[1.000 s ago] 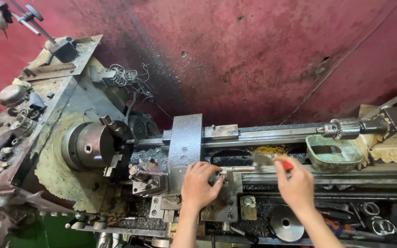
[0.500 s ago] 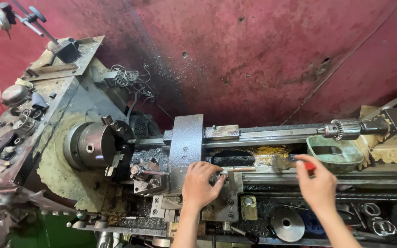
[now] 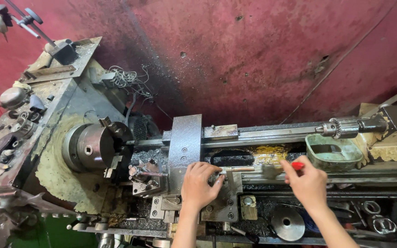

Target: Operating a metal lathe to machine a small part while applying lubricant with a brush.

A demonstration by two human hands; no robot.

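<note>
Red, stained wall fills the background behind a worn metal lathe, and I lean over its bed. My right hand pinches a small brush by its red handle, fingers closed tight on it, the bristle end pointing toward the carriage and lying over the bed rail just right of it. My left hand rests on the front of the carriage, fingers spread and curled loosely over the metal; whether they grip anything I cannot tell. Just left of the carriage sits the tool post, dusted with metal chips, and beyond it the round steel chuck. Right of the carriage, past my brush hand, a green tray rests on the bed, and behind it a drill chuck points back toward the carriage. Below and right of the carriage, a round handwheel faces me.
</note>
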